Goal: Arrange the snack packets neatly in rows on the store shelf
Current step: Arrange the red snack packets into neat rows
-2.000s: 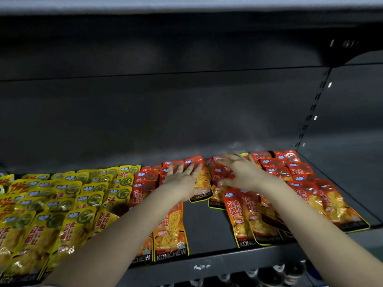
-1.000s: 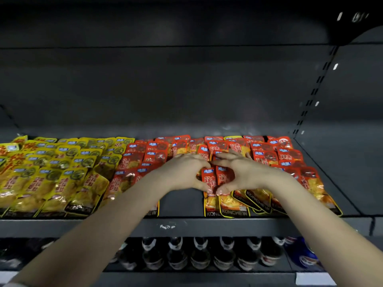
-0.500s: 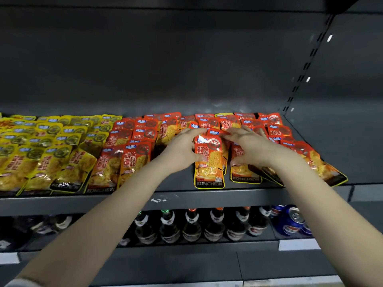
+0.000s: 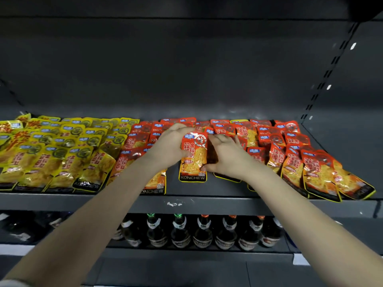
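Item: red packet (image 4: 193, 158), face up, KONCHEW band toward the viewer.
Left grip: left hand (image 4: 170, 146) clamped on the red packet's left edge, fingers curled round it.
Right grip: right hand (image 4: 226, 158) closed on the red packet's right edge, thumb at the lower corner.
Location: mid-depth on the shelf (image 4: 207, 204), with a bare strip just in front of the red packet.
Left of the red packet: near red rows (image 4: 132, 154), then yellow packets (image 4: 56, 154), overlapped in even rows.
Right of the red packet: far red packets (image 4: 300, 162), fanned and skewed.
Below the red packet: bottles (image 4: 203, 233) on a lower tier.
Progress: judged past halfway. The yellow block looks finished. Remaining: seat this packet, fill the gap around it, straighten the right-hand fan.
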A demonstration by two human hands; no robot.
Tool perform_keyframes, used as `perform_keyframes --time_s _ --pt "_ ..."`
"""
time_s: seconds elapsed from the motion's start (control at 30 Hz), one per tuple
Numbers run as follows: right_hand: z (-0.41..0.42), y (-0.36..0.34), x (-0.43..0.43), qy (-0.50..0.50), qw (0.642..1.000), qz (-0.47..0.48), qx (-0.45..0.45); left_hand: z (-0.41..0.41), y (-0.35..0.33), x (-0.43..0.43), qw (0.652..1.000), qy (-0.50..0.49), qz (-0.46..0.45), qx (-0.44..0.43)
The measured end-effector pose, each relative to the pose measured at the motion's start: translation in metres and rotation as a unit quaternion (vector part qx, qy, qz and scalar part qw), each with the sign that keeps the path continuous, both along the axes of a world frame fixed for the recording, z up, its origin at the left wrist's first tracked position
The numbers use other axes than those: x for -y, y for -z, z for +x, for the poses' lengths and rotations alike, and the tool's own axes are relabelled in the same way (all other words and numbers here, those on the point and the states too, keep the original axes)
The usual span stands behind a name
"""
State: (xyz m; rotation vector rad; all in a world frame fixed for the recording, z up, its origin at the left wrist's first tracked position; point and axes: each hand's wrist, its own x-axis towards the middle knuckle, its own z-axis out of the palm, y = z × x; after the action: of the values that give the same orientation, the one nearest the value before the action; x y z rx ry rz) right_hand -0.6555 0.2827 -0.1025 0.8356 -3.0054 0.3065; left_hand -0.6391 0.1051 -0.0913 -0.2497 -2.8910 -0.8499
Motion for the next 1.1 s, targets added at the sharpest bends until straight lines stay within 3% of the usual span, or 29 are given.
perform_keyframes --time_s 0.27,0.47,0.8,1.1 --pt "0.001 0.007 0.025 0.026 0.999 0.032 0.000 -0.029 0.011 0.016 0.998 -0.018 -0.062 -0.019" --pt "0.007 0.014 0.019 0.006 0.996 0.081 0.025 -0.034 0.019 0.021 0.981 -0.047 -0.190 -0.011" --pt "-0.001 0.011 0.003 -0.009 0.995 0.100 0.029 -0.024 0.012 0.021 0.980 -0.050 -0.188 -0.044" --pt "-0.002 0.000 -0.009 -0.007 0.992 0.119 0.044 -0.002 0.014 0.015 0.971 0.062 -0.221 0.071"
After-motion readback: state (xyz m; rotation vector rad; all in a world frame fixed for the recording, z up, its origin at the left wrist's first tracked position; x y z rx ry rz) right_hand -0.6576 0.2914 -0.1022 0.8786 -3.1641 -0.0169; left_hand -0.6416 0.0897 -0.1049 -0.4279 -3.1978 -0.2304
